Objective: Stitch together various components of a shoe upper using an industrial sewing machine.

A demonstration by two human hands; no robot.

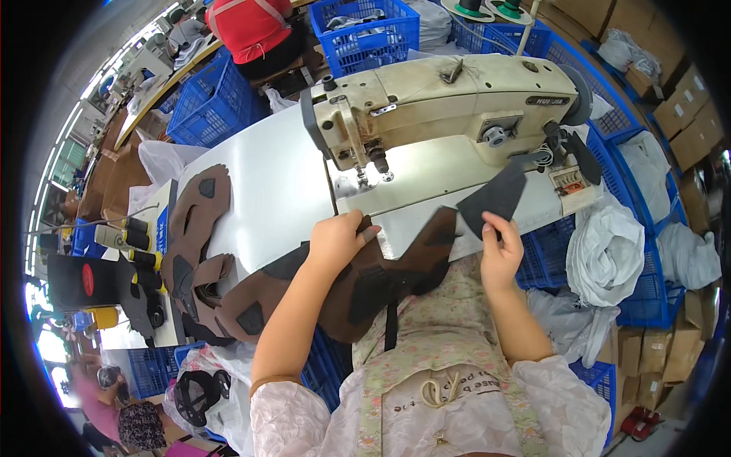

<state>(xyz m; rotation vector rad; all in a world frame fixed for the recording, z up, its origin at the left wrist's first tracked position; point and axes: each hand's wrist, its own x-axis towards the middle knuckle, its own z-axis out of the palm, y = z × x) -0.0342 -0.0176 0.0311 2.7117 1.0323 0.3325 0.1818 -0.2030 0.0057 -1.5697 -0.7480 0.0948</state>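
Observation:
A cream industrial sewing machine (434, 99) stands on a white table, its needle area just beyond my left hand (340, 238). That hand is closed on the upper edge of a brown fabric piece (369, 293) with black patches, which hangs over the table's front edge onto my lap. To the right, my right hand (501, 250) pinches the lower edge of a dark grey fabric piece (496, 196) between thumb and fingers. More brown fabric pieces (202, 213) with black patches trail along the left side of the table, folded and overlapping.
Thread spools (137, 240) sit at the table's left end beside a black pouch-like item (76, 282). Blue crates (217, 103) surround the table, with white plastic bags (605, 247) on the right. A person in red (247, 30) sits beyond the table; cardboard boxes (681, 107) line the right.

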